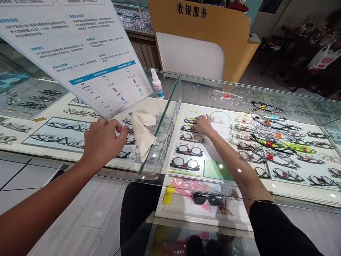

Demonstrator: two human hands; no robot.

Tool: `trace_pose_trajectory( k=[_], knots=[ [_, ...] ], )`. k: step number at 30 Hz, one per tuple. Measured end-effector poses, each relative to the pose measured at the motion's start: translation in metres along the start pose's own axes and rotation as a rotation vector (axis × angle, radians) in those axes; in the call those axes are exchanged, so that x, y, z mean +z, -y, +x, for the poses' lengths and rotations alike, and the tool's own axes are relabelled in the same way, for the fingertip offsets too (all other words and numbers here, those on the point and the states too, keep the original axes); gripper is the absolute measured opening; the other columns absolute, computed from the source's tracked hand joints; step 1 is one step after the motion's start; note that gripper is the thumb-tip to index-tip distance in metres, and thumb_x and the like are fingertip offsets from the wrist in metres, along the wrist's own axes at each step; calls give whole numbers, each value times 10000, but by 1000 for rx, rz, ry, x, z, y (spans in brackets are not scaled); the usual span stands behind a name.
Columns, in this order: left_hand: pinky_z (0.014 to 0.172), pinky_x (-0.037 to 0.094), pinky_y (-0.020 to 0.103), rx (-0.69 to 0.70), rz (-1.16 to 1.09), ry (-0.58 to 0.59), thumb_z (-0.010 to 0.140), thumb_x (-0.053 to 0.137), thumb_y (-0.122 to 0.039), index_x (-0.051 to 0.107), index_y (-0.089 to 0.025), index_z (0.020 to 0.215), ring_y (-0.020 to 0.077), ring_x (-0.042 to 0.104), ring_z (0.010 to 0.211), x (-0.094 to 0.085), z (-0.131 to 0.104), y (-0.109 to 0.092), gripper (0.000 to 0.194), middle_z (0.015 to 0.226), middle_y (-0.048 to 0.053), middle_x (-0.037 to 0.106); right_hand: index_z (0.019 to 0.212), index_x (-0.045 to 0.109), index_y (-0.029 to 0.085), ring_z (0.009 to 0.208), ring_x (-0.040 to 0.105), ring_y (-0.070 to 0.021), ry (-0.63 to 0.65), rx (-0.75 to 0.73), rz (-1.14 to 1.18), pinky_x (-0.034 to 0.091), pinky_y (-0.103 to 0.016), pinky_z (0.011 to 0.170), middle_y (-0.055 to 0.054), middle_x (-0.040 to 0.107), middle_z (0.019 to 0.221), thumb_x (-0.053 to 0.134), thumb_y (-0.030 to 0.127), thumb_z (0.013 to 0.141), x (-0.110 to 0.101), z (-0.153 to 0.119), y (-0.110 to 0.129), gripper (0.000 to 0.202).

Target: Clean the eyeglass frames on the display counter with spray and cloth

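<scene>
My left hand (105, 139) is closed on the left part of the glass counter, knuckles up, with the thumb toward the right. Its fingertips are hidden; the lower corner of a printed sheet (87, 57) comes down right behind it. A beige cloth (141, 133) lies to the right of this hand. My right hand (203, 125) reaches over the right display section, fingers apart, at the upper end of a column of black-framed glasses (189, 150). Whether its fingertips touch the frames beneath them I cannot tell.
A small spray bottle (157, 84) stands behind the upright glass divider (169, 113). Several rows of eyeglasses (269, 144) fill the right side. Dark sunglasses (207, 199) lie in a lower white tray (202, 219) near the front. A wooden counter (197, 21) stands behind.
</scene>
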State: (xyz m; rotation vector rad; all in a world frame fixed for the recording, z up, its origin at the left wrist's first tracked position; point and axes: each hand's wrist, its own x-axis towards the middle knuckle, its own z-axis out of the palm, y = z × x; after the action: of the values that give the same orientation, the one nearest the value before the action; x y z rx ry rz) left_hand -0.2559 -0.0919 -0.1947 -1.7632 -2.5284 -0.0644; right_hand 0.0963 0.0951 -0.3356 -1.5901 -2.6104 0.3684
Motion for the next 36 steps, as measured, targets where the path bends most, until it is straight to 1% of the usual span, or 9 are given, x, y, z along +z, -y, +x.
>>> trace_pose_trajectory(
  k=[9,12,14,16,20,25,31,33,36],
  knots=[
    [992,519,540,-22,-6,29,1087,342,-446,585,-238,967,425,598,1272,-4,0,-5,341,1174,192,627,1205,843,188,1593,432,-391,-55,-42,-58,149,-635,1423,-154,664,1595,644,313,1062,-2,-23,17,275],
    [1039,520,566,-21,-18,46,1090,345,-441,600,-226,990,432,587,1320,-6,0,-6,349,1231,211,629,1279,801,128,1488,514,-401,-70,-43,-76,335,-590,1324,-215,672,1532,534,292,1106,-5,-43,37,359],
    [1060,516,580,-15,-28,45,1090,344,-441,609,-218,1000,439,577,1352,-7,0,-7,358,1252,220,627,1250,796,117,1329,616,-371,-40,-63,-78,488,-500,1133,-231,726,1409,452,271,1129,-8,-65,57,396],
    [1069,515,587,-9,-34,41,1088,349,-437,620,-212,1011,445,569,1375,-8,0,-8,361,1251,226,627,1141,824,154,1154,693,-312,47,-119,-66,522,-395,920,-186,796,1248,465,276,1128,-9,-94,80,380],
    [1061,530,586,-5,-30,42,1080,348,-429,622,-209,997,445,577,1372,-10,1,-10,361,1235,227,638,910,831,224,763,672,-188,260,-278,-14,395,-305,689,-37,810,849,588,304,1084,-10,-161,125,309],
    [1069,525,577,1,-42,27,1081,351,-439,657,-190,1015,447,570,1367,-11,1,-11,400,1275,247,659,692,669,206,576,452,-129,424,-424,137,267,-303,590,15,661,638,604,329,1062,-20,-241,155,395],
    [1057,525,559,1,-69,27,1064,362,-438,692,-163,1087,461,562,1365,-12,1,-12,430,1312,272,656,616,411,225,545,306,-126,475,-518,362,227,-314,591,49,440,543,604,381,1085,-82,-289,156,530],
    [1053,526,557,3,-68,24,1060,359,-431,697,-155,1089,470,567,1360,-12,1,-11,437,1308,277,656,654,498,221,580,349,-137,363,-468,289,249,-313,608,25,541,604,581,399,1107,-115,-277,147,494],
    [1049,527,559,15,-66,15,1061,347,-435,702,-147,1094,471,586,1338,-11,1,-10,459,1297,276,652,879,720,191,782,564,-196,28,-223,33,341,-321,681,-83,761,901,483,382,1154,-164,-227,113,410]
  ],
)
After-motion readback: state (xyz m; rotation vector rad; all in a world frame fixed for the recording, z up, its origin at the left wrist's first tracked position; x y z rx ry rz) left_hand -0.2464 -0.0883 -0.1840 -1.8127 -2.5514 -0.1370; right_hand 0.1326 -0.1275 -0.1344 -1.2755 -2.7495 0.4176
